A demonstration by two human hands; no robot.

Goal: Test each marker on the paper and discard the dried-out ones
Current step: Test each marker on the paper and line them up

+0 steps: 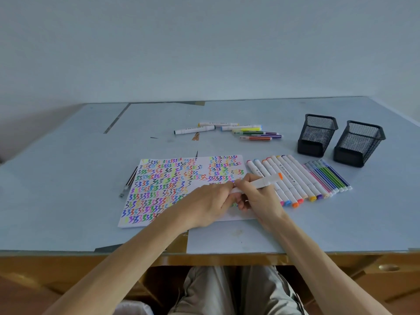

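A white sheet of paper [159, 183] covered with rows of coloured squiggles lies in the middle of the table. Over its right part my right hand [256, 196] grips a white marker with an orange end cap [266, 181]. My left hand [211, 201] pinches the marker's near end, which is hidden between the fingers. A row of white double-ended markers [293, 178] and thin coloured pens [329, 177] lies just right of the paper. A second loose group of markers [238, 130] lies farther back.
Two black mesh pen holders [316, 135] [358, 144] stand at the back right. A dark pen [129, 181] lies along the paper's left edge. The table's front edge [204, 253] runs above my lap. A white bin rim [129, 309] shows below.
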